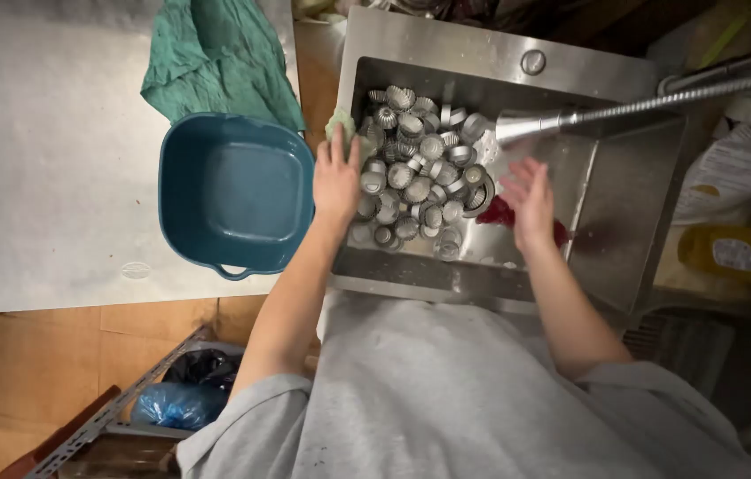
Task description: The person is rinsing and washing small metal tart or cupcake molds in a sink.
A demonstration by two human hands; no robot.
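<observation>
Neither grip is closed on anything that I can make out: the left hand [337,177] lies flat at the sink's [633,213] left wall, fingers stretched over a pale green sponge [340,122] that peeks out past the fingertips, though whether it pinches the sponge or only rests on it I cannot tell. Across the basin, the right hand [528,197] hovers open and a little blurred, fingers spread, just under the metal spray head [526,127] on its flexible hose. Beneath that hand, something red [498,213] lies on the sink floor — I cannot tell what it is. Between the two hands sits the heap of small fluted metal moulds [415,168], filling the left half of the sink. Left of the sink, a blue square basin [235,191] stands empty on the table [47,160], and beyond it lies a crumpled green cloth [216,58].

My worry is the moulds — light, wet and loosely piled, they could scatter or slide toward the drain if spray hits them hard, and their thin rims might nick a bare finger.
</observation>
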